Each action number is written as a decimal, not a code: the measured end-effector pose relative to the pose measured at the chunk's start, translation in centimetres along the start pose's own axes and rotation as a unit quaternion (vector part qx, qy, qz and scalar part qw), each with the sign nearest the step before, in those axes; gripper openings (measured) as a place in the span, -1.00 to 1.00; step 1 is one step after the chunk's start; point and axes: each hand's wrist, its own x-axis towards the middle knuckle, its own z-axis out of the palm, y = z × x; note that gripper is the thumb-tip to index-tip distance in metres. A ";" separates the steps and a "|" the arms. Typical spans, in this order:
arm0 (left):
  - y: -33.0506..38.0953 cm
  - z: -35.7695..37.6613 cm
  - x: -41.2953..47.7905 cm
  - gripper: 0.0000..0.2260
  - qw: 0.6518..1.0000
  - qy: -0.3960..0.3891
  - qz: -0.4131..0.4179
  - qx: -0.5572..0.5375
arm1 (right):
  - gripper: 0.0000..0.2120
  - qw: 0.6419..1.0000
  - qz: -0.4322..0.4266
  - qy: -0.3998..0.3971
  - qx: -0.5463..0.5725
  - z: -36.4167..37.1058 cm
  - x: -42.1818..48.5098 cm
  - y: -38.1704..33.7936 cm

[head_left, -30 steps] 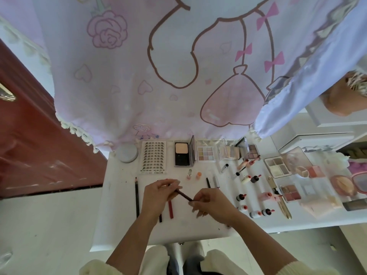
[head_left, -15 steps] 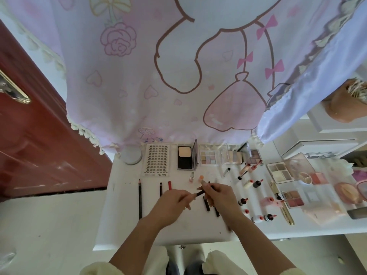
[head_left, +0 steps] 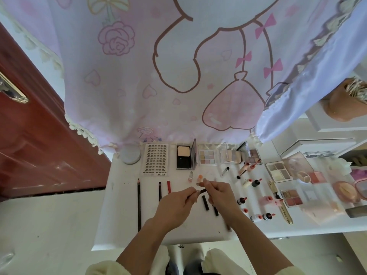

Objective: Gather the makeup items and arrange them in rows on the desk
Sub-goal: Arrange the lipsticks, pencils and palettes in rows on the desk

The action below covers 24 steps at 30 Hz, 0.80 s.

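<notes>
1. the stick (head_left: 202,190) is a short dark makeup pencil. it is held just above the middle of the desk (head_left: 119,225), bridging the gap between the two hands.
2. handling, as a judgement: it looks light, stiff, thin and smooth. it would likely roll once laid flat, and its tip could snap, so the barrel is the safer place to hold it.
3. the left hand (head_left: 175,205) has its fingers curled in, with thumb and fingertips pinching the stick's left end.
4. the right hand (head_left: 219,195) is also curled, its fingertips pinching the stick's right end. i cannot tell whether it is working a cap or only steadying the stick.
5. three pencils (head_left: 159,191) lie side by side to the left, pointing near to far. a dark tube (head_left: 205,203) lies on the desk just near of the hands.
6. palettes (head_left: 207,157) form the far row, so the stick probably belongs in the line with the pencils.
</notes>
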 end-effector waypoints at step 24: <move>-2.6 2.1 0.8 -0.85 0.914 -0.024 -0.221 -0.340 | -0.92 0.986 0.030 0.058 -0.155 -0.5 2.5 2.2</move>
